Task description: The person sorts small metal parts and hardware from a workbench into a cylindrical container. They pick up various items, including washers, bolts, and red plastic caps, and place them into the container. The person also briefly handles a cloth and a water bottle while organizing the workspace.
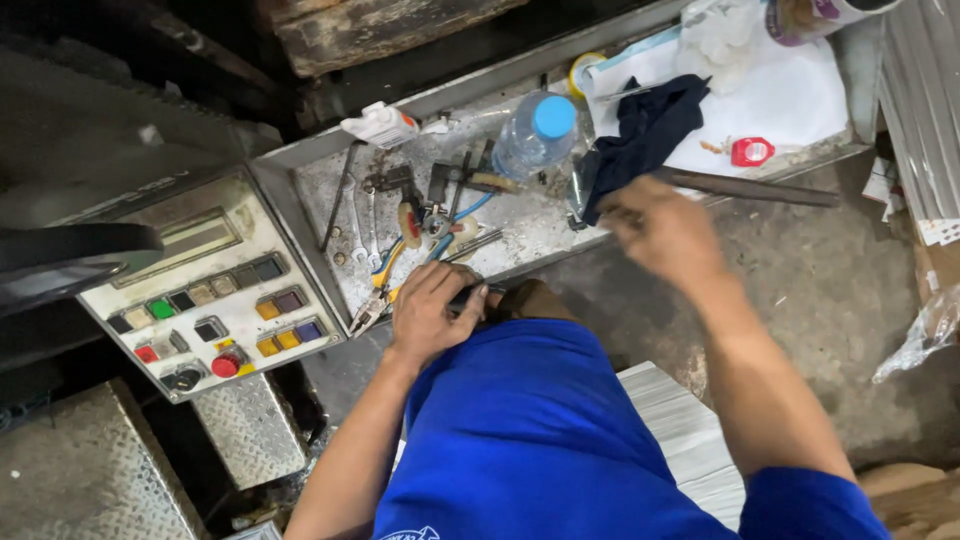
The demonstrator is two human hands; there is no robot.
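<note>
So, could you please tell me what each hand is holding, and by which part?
The left hand wraps a dark, slim tool around its middle. The right hand is blurred; whether it holds the dark blue cloth cannot be told.

The left hand (428, 312) grips a dark tool (478, 296) at the tray's edge while the blurred right hand (662, 230) reaches the dark cloth (645, 135).
</note>
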